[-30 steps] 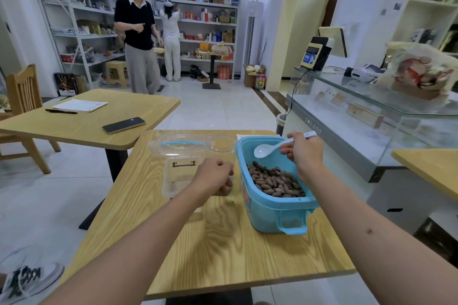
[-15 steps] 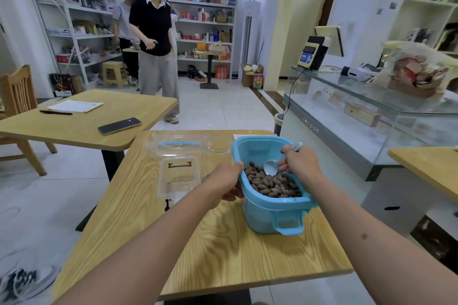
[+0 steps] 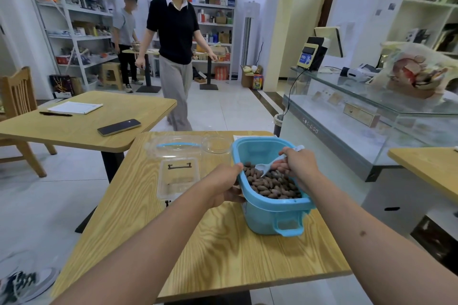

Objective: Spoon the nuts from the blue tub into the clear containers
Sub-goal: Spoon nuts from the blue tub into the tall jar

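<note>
On the pale wooden tabletop, the rectangular blue plastic tub of loose brown nuts is steadied by the left hand, fingers curled over its rim. Inside the tub, the right hand pinches a light white plastic spoon, which should scoop easily. Beyond the tub's left side sit flimsy clear plastic containers.

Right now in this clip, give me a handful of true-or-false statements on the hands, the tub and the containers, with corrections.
1. The right hand holds a white spoon over the nuts. True.
2. The left hand rests flat on the table. False: it grips the blue tub at its rim.
3. The rectangular clear container sits left of the tub. True.
4. The blue tub is empty. False: brown nuts fill its bottom.
5. A phone lies on the neighbouring table. True.
</note>
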